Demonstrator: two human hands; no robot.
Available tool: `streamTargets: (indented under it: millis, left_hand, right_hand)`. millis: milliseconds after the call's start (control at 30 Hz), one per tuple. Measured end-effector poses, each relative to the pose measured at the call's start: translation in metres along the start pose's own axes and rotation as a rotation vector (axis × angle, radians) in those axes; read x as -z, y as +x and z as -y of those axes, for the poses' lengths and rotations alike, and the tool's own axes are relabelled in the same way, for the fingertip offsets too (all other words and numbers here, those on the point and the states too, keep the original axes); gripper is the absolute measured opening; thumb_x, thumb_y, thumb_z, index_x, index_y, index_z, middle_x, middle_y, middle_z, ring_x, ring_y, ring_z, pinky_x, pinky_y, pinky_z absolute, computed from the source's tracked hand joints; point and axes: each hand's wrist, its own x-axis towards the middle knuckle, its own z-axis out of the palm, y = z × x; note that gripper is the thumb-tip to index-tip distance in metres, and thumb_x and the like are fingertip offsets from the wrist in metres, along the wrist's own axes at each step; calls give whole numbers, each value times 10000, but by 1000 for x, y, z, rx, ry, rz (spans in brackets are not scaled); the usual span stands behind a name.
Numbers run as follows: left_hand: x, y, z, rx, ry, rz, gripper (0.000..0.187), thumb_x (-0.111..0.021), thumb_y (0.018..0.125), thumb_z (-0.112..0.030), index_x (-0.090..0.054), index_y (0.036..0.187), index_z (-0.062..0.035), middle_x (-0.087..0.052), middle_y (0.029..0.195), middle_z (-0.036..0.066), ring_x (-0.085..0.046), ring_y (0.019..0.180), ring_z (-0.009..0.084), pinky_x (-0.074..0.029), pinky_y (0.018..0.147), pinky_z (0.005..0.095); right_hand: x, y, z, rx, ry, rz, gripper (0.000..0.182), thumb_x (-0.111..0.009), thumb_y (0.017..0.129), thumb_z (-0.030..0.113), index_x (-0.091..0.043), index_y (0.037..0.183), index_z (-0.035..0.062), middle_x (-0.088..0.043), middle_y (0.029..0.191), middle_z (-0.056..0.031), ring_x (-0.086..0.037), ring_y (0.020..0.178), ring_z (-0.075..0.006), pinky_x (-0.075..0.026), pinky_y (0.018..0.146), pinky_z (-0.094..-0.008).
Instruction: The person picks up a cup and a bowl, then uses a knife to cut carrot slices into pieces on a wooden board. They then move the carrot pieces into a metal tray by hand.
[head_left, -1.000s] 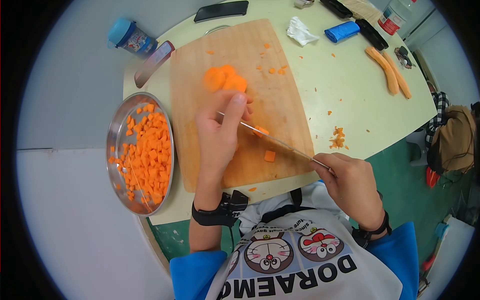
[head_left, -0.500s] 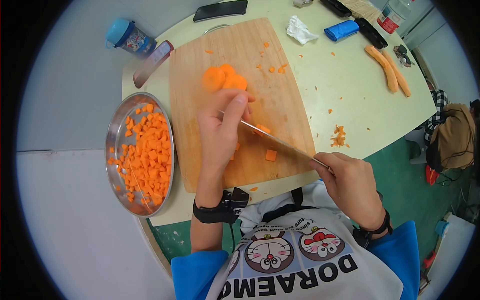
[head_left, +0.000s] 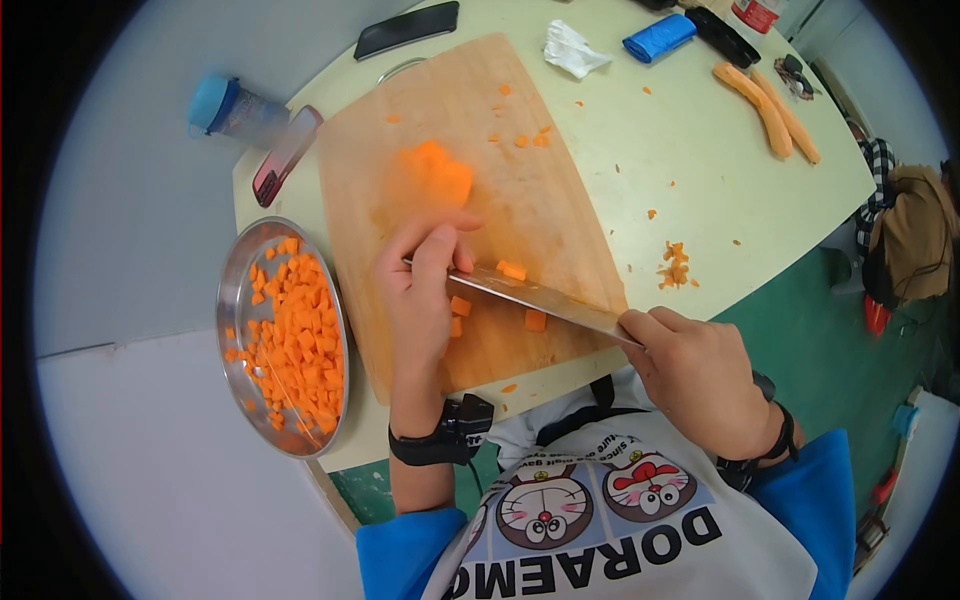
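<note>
So the right hand has its fingers wrapped round the knife, and the left hand has its fingers bent at the blade's far end. Carrot pieces sit on the board both sides of the blade, with blurry slices just past the left hand. The metal tray of cubes crowds the board's left edge. Further off, phones, a bottle, tissue and peeled carrots clutter the surface.
</note>
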Motion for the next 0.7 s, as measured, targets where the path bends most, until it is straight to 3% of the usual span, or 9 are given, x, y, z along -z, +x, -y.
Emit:
streamTargets:
  millis: [467, 700]
  left_hand:
    - [14, 4, 16, 80, 31, 58, 231, -427, 861, -91, -620, 917, 21, -517, 670, 26, -466, 642, 88, -375, 605, 224]
    - [18, 5, 20, 130, -66, 90, 246, -433, 915, -141, -620, 955, 13, -561, 759, 46, -521, 737, 107, -411, 670, 234]
  right_hand:
    - [0, 12, 2, 66, -110, 64, 140, -595, 676, 31, -502, 781, 30, -536, 687, -77, -605, 535, -232, -469, 454, -334]
    - [6, 16, 3, 68, -190, 59, 87, -588, 705, 48, -525, 765, 45, -574, 688, -85, -622, 566, -240, -477, 475, -336]
